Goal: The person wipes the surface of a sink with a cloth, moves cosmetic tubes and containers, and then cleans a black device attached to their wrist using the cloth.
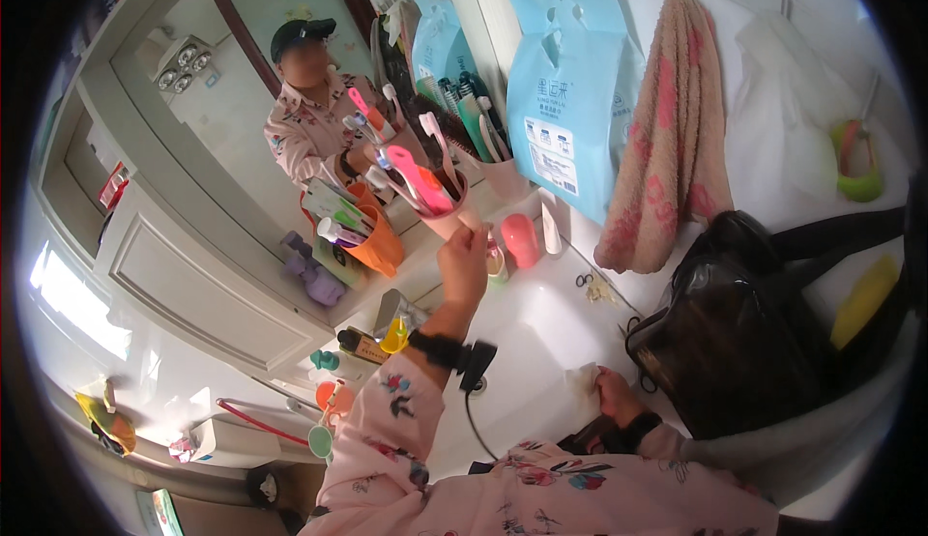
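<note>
Bathroom sink [536,338], white, below a mirror [227,149] at upper left. Near the frame's centre, the left hand [464,263] grips a pink cup [447,219] of toothbrushes [422,183]; lower right of centre, the right hand [622,399] clutches a crumpled white cloth [582,386].

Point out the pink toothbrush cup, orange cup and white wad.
Pink toothbrush cup [445,220]: head view, outer wall.
Orange cup [383,250]: head view, front wall.
White wad [583,387]: head view, visible middle.
</note>
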Motion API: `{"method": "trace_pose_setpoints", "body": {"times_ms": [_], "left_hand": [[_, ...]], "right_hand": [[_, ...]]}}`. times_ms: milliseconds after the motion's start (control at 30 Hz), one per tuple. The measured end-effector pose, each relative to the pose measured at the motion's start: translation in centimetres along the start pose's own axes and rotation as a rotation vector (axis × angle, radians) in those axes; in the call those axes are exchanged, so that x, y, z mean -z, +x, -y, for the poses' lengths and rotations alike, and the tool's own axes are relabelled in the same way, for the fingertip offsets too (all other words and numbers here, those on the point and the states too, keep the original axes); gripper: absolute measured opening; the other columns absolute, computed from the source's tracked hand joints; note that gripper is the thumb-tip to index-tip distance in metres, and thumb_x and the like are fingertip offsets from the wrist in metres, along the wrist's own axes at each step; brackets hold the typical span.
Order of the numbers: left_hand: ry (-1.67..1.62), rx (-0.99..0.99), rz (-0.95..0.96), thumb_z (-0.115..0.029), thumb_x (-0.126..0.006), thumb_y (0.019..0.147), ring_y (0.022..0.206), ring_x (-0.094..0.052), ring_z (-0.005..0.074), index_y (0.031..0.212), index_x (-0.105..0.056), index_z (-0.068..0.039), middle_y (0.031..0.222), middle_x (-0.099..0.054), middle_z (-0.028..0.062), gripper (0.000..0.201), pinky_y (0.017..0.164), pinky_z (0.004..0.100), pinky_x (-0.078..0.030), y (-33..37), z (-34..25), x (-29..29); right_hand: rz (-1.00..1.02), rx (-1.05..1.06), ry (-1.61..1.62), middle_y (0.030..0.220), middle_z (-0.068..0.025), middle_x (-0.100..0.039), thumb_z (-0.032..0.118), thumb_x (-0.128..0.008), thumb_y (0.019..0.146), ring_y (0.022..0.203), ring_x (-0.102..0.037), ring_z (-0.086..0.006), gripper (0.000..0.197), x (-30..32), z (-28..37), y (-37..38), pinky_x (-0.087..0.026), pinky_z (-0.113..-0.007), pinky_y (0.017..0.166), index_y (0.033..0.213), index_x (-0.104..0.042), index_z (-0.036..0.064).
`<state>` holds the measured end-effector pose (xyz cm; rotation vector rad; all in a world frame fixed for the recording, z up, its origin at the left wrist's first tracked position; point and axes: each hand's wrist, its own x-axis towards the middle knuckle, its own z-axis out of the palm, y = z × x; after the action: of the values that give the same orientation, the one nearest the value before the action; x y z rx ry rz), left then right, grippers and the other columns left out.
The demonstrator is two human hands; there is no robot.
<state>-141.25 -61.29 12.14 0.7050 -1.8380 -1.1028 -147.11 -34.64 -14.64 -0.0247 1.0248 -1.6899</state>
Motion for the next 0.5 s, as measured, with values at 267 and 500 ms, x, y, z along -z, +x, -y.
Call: {"method": "trace_pose_setpoints", "body": {"times_ms": [267,500], "left_hand": [[-0.103,0.187,0.363,-0.007,-0.049,0.086,0.079,-0.058,0.0122,0.095,-0.058,0.004,0.089,-0.061,0.0066,0.017,0.07,0.0247,-0.048,-10.5,-2.6,11.5],[-0.123,0.3,0.399,0.0,-0.049,0.084,0.089,-0.057,0.0172,0.092,-0.056,0.007,0.097,-0.058,0.0098,0.013,0.076,0.0292,-0.048,-17.5,-2.9,18.9]], "right_hand": [[0.085,0.028,0.157,0.09,-0.0063,-0.056,0.017,-0.054,0.081,0.081,-0.053,-0.0183,0.024,-0.4,-1.0,-0.3,-0.043,-0.031,0.074,0.1,-0.054,0.0021],[0.124,0.065,-0.527,0.076,-0.0011,-0.054,0.013,-0.063,0.071,0.066,-0.051,-0.0115,0.025,-10.5,3.4,0.2,-0.043,-0.026,0.061,0.092,-0.054,0.0047]]}}
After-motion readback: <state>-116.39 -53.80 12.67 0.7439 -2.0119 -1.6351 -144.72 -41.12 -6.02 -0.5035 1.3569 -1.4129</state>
